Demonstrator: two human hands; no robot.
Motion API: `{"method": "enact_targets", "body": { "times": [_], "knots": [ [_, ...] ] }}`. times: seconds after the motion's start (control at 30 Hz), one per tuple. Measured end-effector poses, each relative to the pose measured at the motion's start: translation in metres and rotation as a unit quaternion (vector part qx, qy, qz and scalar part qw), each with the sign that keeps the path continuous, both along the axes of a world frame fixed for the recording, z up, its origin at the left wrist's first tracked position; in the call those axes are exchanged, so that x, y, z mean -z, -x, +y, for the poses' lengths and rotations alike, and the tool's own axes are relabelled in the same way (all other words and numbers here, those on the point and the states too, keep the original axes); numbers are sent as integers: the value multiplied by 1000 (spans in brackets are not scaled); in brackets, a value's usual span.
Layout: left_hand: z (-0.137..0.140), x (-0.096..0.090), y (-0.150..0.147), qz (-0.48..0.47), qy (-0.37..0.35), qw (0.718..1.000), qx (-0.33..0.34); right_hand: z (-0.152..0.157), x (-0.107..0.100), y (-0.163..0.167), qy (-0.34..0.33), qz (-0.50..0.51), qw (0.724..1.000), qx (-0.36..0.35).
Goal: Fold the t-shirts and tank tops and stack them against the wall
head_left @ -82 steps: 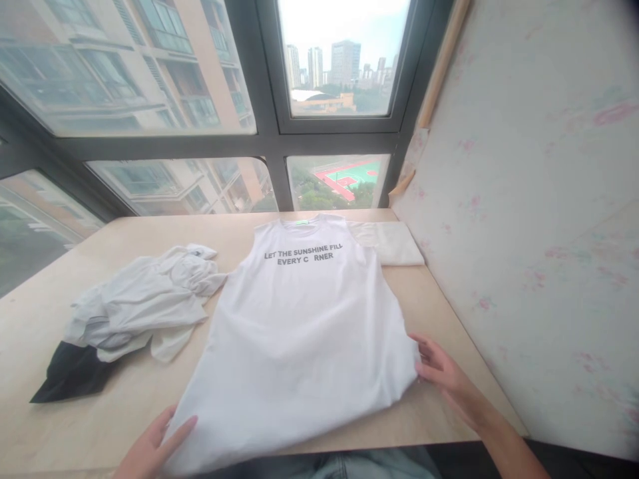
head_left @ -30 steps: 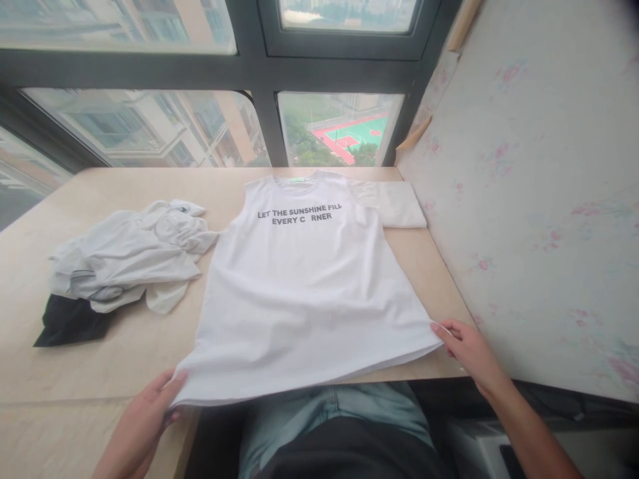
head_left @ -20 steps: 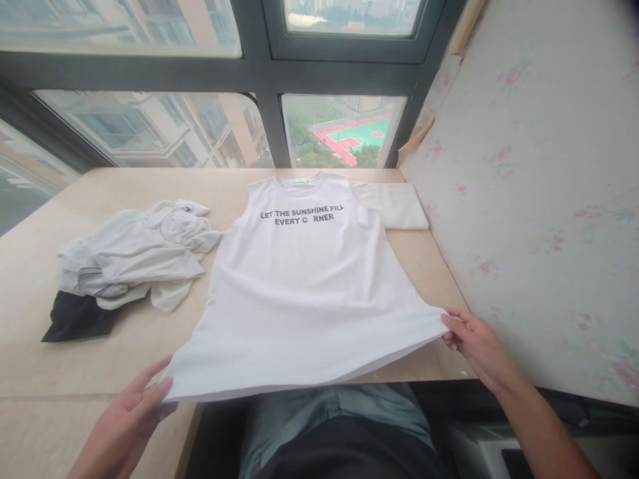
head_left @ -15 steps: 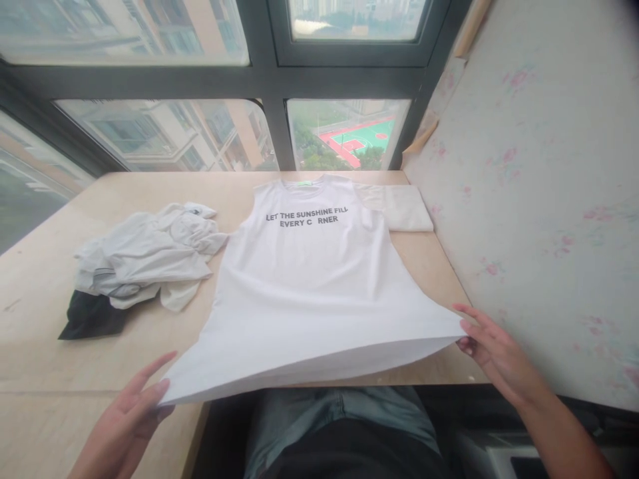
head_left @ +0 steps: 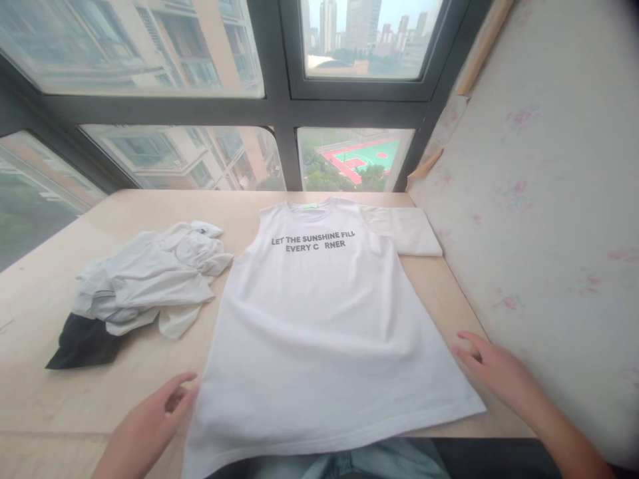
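A white sleeveless shirt [head_left: 319, 346] lies spread face up on the wooden table, its neckline toward the window and its hem toward me. Dark print runs across its chest. My left hand [head_left: 157, 416] is beside the shirt's lower left edge, thumb and forefinger apart and nothing between them. Over by the right side edge, my right hand [head_left: 494, 369] has loosely curved fingers with a gap at the thumb, and holds nothing. Whether either hand touches the fabric I cannot tell for certain.
Left of the shirt sits a crumpled heap of white clothes [head_left: 150, 273], with a black cloth [head_left: 84, 342] under it. A folded white cloth [head_left: 414, 233] lies partly beneath the shirt's right shoulder. The wooden table [head_left: 34, 399] meets a flowered wall [head_left: 564, 219] and windows.
Both hands have let go of the hem corners and moved up along the shirt's sides. The raised, stretched hem has dropped flat. The view has tilted up slightly.
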State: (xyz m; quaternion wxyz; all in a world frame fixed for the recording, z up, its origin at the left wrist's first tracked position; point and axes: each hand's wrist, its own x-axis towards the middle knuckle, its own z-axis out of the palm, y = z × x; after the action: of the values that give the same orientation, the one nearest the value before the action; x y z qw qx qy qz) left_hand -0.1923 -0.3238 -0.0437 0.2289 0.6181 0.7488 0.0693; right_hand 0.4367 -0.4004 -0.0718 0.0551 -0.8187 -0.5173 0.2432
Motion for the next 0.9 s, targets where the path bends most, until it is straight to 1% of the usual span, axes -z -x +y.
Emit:
{"method": "enact_targets", "body": {
  "times": [0.07,0.1,0.17,0.23,0.33,0.4,0.5,0.63,0.7,0.83,0.9],
  "knots": [
    [35,1,-17,-1,-41,999,34,38,-4,15,-49,7,998,-23],
    [55,3,-26,-5,-79,995,60,58,-6,28,-79,18,996,-43],
    [98,10,-44,10,-173,978,120,101,-5,59,-138,39,985,-100],
    [144,18,-55,45,-240,958,153,144,-1,97,-190,47,967,-166],
    [200,29,-59,76,-268,950,143,203,11,155,-241,28,938,-248],
    [223,33,-57,90,-271,950,122,234,18,188,-251,1,922,-295],
    [236,36,-52,114,-271,952,89,269,25,226,-240,-38,907,-344],
    [239,33,-53,138,-247,957,62,322,21,257,-241,-53,909,-336],
    [243,29,-56,143,-226,962,54,357,17,274,-243,-39,903,-352],
    [257,23,-57,138,-166,975,47,434,13,319,-228,-17,876,-425],
    [262,21,-52,130,-132,982,37,465,17,343,-203,-16,878,-433]
  ]
}}
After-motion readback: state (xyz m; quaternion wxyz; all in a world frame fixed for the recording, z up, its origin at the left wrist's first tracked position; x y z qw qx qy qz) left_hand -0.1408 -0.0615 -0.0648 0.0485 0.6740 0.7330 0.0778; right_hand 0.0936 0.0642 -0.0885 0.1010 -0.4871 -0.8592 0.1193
